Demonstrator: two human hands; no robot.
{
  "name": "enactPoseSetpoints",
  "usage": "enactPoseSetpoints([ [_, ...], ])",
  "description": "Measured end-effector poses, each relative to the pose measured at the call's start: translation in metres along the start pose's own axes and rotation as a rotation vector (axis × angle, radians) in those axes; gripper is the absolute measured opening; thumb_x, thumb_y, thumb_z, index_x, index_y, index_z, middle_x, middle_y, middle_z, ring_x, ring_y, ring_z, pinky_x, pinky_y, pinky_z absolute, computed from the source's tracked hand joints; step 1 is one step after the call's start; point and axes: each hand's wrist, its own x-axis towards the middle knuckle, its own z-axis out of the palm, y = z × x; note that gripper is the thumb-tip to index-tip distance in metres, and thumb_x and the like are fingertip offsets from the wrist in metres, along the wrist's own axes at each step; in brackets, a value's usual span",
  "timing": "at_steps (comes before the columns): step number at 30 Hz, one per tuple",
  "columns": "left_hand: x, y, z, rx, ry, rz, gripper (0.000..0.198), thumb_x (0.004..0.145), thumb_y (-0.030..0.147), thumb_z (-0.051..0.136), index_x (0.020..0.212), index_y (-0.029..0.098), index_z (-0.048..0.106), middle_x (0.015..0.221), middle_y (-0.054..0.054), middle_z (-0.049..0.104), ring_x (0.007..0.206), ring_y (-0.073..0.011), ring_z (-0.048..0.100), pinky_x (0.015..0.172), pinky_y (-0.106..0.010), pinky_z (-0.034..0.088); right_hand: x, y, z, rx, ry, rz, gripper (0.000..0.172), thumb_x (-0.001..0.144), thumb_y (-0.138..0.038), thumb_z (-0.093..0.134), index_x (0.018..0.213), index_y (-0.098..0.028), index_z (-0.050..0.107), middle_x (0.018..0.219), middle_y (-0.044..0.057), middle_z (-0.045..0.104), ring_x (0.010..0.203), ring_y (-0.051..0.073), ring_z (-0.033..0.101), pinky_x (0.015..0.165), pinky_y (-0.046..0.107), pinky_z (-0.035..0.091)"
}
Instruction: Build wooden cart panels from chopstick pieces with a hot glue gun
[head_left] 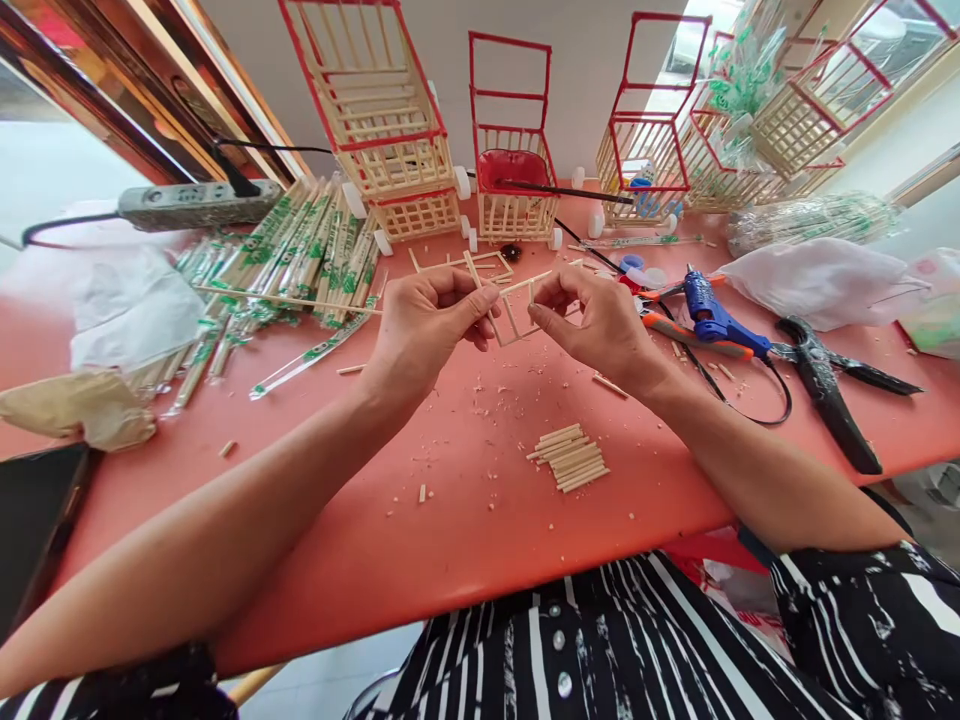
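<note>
Between my two hands, a little above the table, is a small frame of thin wooden sticks with crosspieces. My left hand pinches its left end, thumb and fingers closed on a stick there. At the other end my right hand grips the frame, its fingertips near a crosspiece. Behind the hands, another flat stick frame lies on the table. Below my right hand rests a pile of short cut sticks.
Miniature stick carts with red edges stand along the back. Paper-wrapped chopsticks and a power strip lie left. A blue glue gun and black-handled cutters lie right. Wood crumbs dot the red table.
</note>
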Motion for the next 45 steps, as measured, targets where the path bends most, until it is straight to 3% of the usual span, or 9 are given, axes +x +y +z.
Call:
enactPoseSetpoints([
  [40,0.0,-0.011,0.002,0.028,0.008,-0.062,0.026,0.091,0.009,0.079,0.067,0.017,0.069,0.068,-0.001,0.07,0.053,-0.0091,0.063,0.055,-0.024,0.056,-0.002,0.021,0.017,-0.169,-0.064,0.008,0.008,0.088,-0.016,0.066,0.082,-0.021,0.063,0.083,0.003,0.073,0.073,0.016,0.058,0.076,0.032,0.044],
  [45,0.0,-0.01,0.002,0.036,0.006,-0.047,0.029,0.091,0.006,0.077,0.066,0.017,0.067,0.062,0.001,0.068,0.051,-0.0081,0.061,0.053,-0.021,0.053,-0.002,0.022,0.018,-0.174,-0.063,0.007,0.009,0.092,-0.022,0.07,0.085,-0.02,0.067,0.081,0.003,0.072,0.07,0.016,0.057,0.076,0.032,0.043],
])
